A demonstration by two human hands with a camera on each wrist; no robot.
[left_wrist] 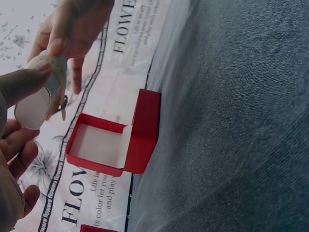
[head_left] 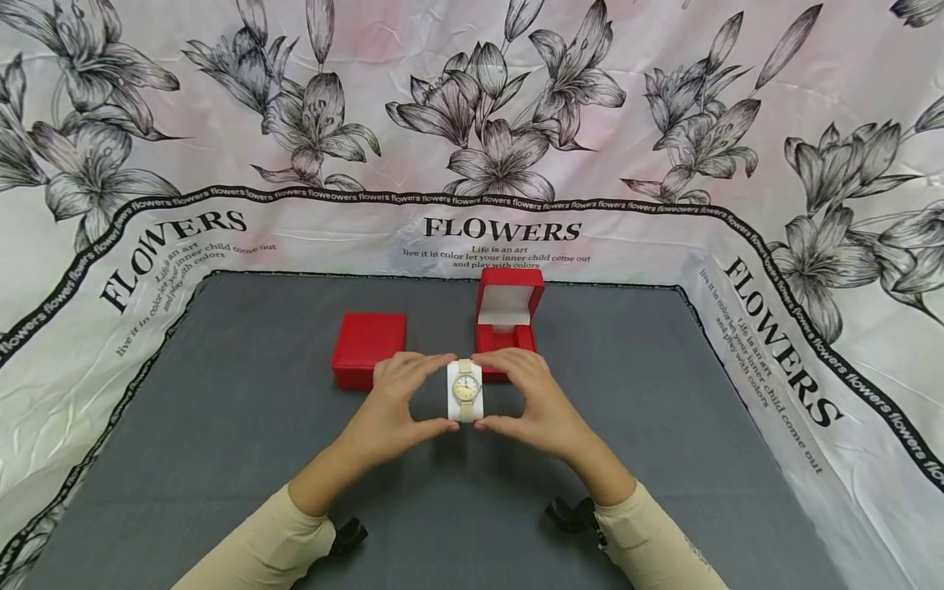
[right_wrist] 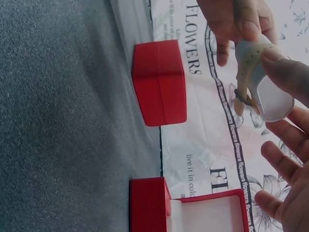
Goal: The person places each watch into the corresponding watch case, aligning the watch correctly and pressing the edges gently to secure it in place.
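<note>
A wristwatch with a cream strap and pale round dial is wrapped around a white cushion, held up above the table with its dial toward the head camera. My left hand pinches the cushion's left end between thumb and fingers. On the other end my right hand does the same. Both wrist views show the strap's buckle hanging at the underside. Behind the right hand stands an open red box with a white-lined lid. A closed red box sits behind the left hand.
Grey cloth covers the table. A white flower-printed sheet with lettering borders it at the back and sides. Black wrist straps show under both sleeves.
</note>
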